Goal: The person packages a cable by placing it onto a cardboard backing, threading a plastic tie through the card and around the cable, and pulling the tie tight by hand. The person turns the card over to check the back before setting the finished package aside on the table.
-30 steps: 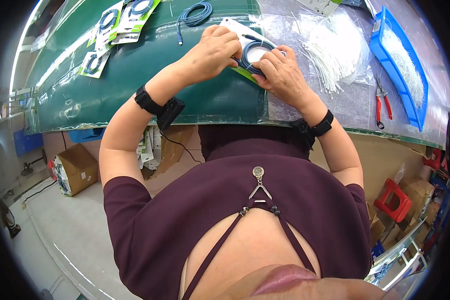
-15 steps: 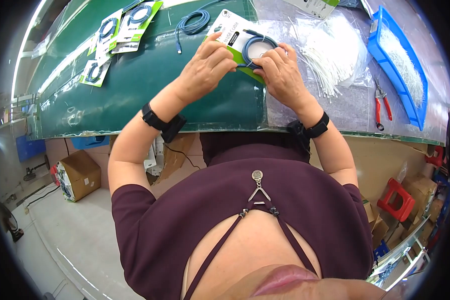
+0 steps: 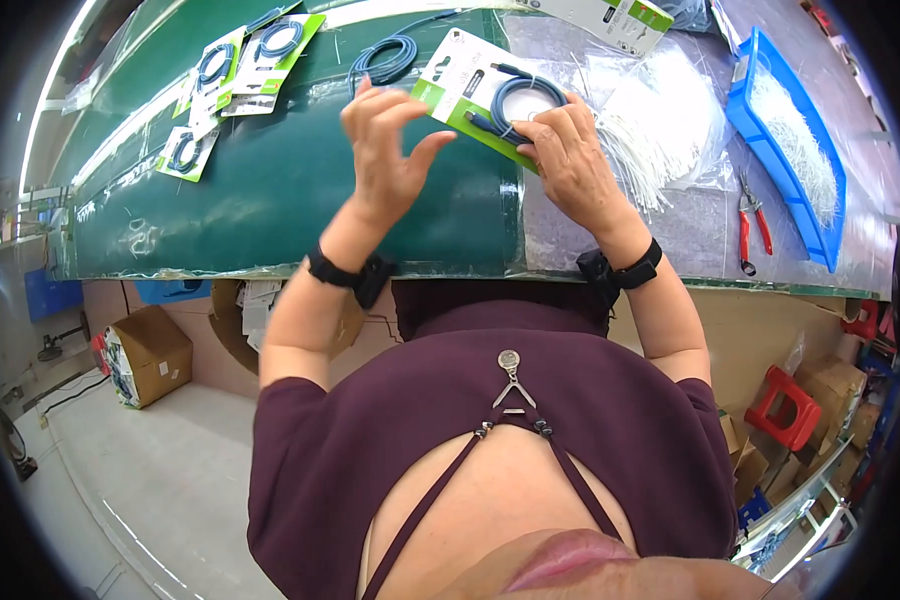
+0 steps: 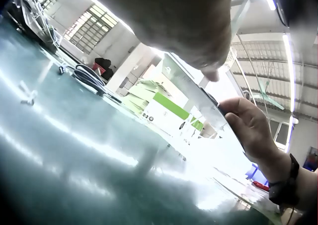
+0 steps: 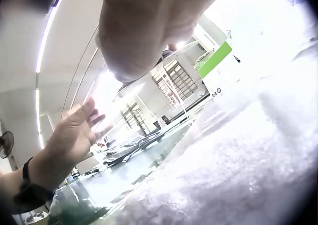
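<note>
In the head view, the left hand (image 3: 382,160) is spread beside a printed card (image 3: 457,85); the right hand (image 3: 575,165) pinches the card and its coiled cable (image 3: 500,103) over the counter (image 3: 270,220), in from its near edge. The left wrist view shows the card tilted in the right hand's grip. In the right wrist view, the left hand's fingers stand apart.

Brown cardboard box (image 3: 155,345) on pale floor (image 3: 185,455), red stool (image 3: 790,434) well apart.
</note>
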Motion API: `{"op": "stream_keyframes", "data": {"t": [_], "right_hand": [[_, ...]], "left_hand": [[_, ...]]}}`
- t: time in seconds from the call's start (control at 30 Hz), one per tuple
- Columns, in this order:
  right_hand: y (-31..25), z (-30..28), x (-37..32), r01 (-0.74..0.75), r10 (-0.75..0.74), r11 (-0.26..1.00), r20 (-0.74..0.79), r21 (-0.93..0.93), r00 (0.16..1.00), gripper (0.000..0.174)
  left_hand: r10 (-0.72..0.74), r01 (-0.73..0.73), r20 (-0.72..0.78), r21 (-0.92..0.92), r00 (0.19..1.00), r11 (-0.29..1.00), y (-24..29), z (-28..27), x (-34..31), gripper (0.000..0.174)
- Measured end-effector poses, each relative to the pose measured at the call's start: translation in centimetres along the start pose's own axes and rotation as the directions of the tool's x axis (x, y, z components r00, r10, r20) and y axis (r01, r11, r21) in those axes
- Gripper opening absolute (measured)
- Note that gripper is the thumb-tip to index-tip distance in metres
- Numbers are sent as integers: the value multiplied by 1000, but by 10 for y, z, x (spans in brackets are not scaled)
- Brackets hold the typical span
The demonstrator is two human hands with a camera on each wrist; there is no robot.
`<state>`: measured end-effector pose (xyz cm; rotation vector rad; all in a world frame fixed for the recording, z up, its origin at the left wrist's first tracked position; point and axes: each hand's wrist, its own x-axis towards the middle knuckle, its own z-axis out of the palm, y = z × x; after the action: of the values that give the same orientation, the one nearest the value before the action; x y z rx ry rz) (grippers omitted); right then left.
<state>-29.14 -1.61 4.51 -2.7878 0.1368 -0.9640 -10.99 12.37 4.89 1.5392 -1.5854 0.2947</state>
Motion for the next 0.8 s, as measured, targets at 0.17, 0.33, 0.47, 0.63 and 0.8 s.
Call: {"op": "stream_keyframes", "data": {"t": [0.17, 0.33, 0.47, 0.63, 0.8], "right_hand": [[-11, -7, 9, -18, 18, 1000, -22, -10, 1000, 26], [-34, -14, 16, -21, 21, 1000, -50, -15, 999, 27], [1, -30, 26, -207, 240, 963, -199, 172, 950, 23], [17, -10, 23, -529, 446, 419, 340, 738, 828, 27], [9, 12, 21, -490, 420, 677, 259, 549, 870, 34]], "left_hand": [[-685, 509, 366, -861, 630, 8, 35, 35, -35, 35], [-694, 313, 389, -918, 606, -241, 38, 51, -22, 33], [-627, 329, 425, -905, 653, -271, 35, 47, -25, 32], [-555, 344, 459, -888, 693, -305, 33, 51, -33, 32], [-600, 345, 436, -900, 671, -268, 27, 42, -31, 29]]}}
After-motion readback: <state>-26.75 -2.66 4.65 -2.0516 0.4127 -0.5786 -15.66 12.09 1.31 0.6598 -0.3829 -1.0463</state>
